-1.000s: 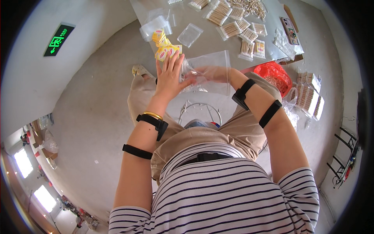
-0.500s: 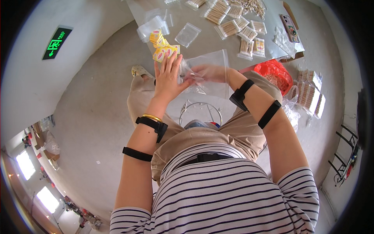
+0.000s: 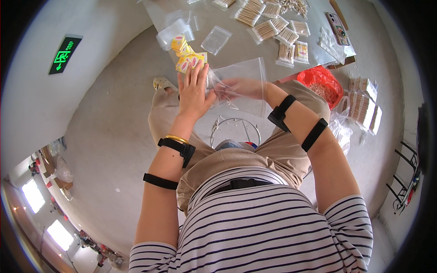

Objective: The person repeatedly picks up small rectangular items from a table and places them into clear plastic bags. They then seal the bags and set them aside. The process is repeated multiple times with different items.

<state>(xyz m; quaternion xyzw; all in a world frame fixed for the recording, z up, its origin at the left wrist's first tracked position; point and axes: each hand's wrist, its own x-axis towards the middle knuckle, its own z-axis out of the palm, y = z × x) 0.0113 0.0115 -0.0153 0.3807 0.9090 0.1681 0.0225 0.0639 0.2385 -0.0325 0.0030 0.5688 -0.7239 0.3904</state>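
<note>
Setting: a seated person in a striped top works over their lap at the near edge of a grey table (image 3: 236, 45), seen from a head-worn camera looking straight down.

Clear bag: a large transparent zip bag (image 3: 243, 84) is held up between both hands just in front of the table edge — raised off the surface, it seems, so its mouth can be kept apart and reached into.

Left hand: the left hand (image 3: 193, 93) lies flat against the bag's left edge, fingers (image 3: 196, 75) spread and nearly straight, bracing the plastic rather than gripping it; whether the thumb pinches the film cannot be told.

Right hand: the right hand (image 3: 239, 87) shows through the clear plastic, fingers (image 3: 224, 89) curled toward the left palm and apparently pinching the bag or something small inside it — what exactly is too blurred to say.

Yellow packets: a small heap of yellow packets (image 3: 186, 54) sits on the table just beyond the left fingertips, within easy reach.

Stock on the table: bundles of cotton swabs in clear bags (image 3: 264, 31) lie in rows farther back, with empty small zip bags (image 3: 216, 40) between them and the packets.

Right side: a red plastic bag (image 3: 322, 82) sits open beside the right knee, more packed swab bundles (image 3: 364, 104) stacked past it.
</note>
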